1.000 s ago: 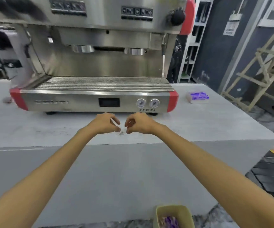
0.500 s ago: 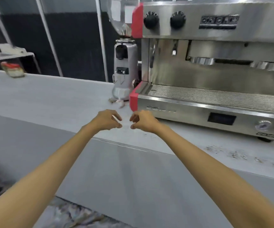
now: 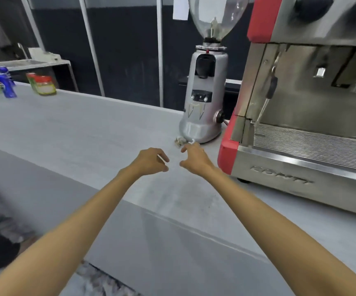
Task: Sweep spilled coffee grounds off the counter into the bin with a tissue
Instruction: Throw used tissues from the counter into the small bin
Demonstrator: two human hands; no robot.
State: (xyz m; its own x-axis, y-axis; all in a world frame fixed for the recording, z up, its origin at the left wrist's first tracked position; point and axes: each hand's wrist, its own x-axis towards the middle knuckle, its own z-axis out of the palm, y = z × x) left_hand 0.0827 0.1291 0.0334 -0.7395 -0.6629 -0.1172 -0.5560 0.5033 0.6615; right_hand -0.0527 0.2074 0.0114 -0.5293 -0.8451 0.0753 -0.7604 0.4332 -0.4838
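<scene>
My left hand (image 3: 151, 160) and my right hand (image 3: 195, 159) hover close together over the grey counter (image 3: 87, 133), just in front of the coffee grinder (image 3: 203, 97). At the grinder's foot lies a small crumpled whitish-brown wad (image 3: 180, 141), which looks like a tissue with grounds. My right index finger reaches out to its right edge. The left hand's fingers are loosely curled and apart, with nothing clearly in them. A few faint dark specks (image 3: 204, 201) dot the counter near its front edge. No bin is in view.
A steel espresso machine with red corners (image 3: 300, 146) stands immediately right of my right hand. Jars and blue packets (image 3: 42, 85) sit at the counter's far left. The counter's front edge (image 3: 172, 221) runs diagonally under my forearms, with floor below on the left.
My view swung left along the counter, from the front of the espresso machine to the grinder. Both hands travelled left together, and the right hand now stretches towards the wad. The bin dropped out of sight.
</scene>
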